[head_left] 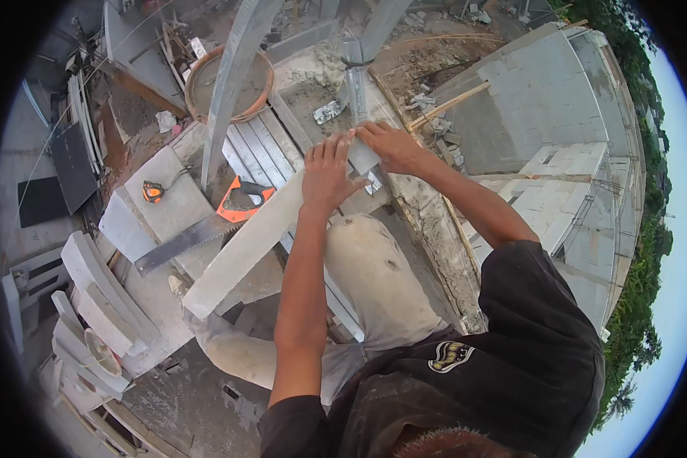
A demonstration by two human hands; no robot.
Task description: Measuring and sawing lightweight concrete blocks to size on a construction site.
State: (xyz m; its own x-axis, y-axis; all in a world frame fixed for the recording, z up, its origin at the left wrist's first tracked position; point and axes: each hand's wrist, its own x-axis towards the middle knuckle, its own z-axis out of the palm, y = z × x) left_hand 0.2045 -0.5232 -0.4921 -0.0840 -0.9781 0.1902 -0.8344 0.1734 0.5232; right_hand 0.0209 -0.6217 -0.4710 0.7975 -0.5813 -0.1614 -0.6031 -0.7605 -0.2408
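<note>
My left hand (326,172) lies over the upper end of a long pale block strip (244,252), fingers bent onto it and thumb out to the right. My right hand (389,149) has bent fingertips gripping a small pale grey piece (363,159) just right of the left hand; whether it joins the strip is unclear. An orange-handled handsaw (179,244) lies left of the strip, and an orange tape measure (153,191) sits on a pale board (187,202). Metal channels (256,145) run beneath the strip. My knee (370,259) is below my hands.
A round tub of grey mix (229,62) stands ahead, beside upright metal pieces (356,91). Stacked block slabs (103,301) are at the left. A rough concrete edge (450,252) runs along my right, with block walls (542,206) and a wooden pole (450,103) beyond it.
</note>
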